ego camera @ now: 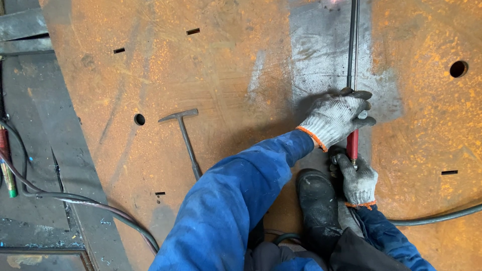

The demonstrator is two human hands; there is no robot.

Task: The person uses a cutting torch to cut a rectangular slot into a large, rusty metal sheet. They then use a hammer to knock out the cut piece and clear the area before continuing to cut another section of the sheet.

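Loose hose (75,200) trailing far left; chipping hammer (185,138) idle on rusty plate (226,75). Left hand (335,118) wrapped round cutting torch (353,75), right hand (358,181) gripping its red handle below. Boot (316,200) close: likely spark burns, hose snagging.

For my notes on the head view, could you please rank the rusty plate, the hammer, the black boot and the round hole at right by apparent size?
1. Rusty plate
2. Hammer and black boot: close; the hammer is longer, the boot bulkier and nearer the camera, so unranked.
3. Round hole
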